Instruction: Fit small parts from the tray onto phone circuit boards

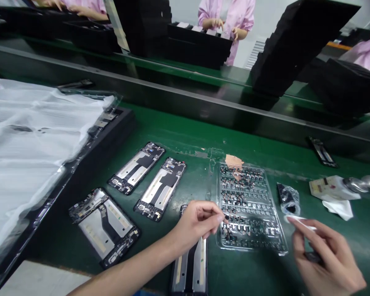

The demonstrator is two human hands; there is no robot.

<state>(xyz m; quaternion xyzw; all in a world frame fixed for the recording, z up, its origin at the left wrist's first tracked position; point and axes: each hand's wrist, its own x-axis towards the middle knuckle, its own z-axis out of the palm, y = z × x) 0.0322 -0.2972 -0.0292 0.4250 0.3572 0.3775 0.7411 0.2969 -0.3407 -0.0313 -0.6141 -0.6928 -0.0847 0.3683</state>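
Hidden or unclear: the lowest phone frame is partly covered by the left hand and its forearm, and is cut off below; the dark piece inside the right hand is mostly hidden.
Phone frames: four are lying on the left and middle part of the bench; one more phone part is near its far edge, towards the right.
Trays and others: one clear tray, one plastic bag and one white bottle; the small parts in the tray are too many and too blurred to count.
Left hand: its thumb and fingers are pinching a small dark part, at the fingertips, above the left edge of the tray.
Right hand: fingers are curled around a slim white thing, which I cannot identify, just beside the right near corner of the tray.
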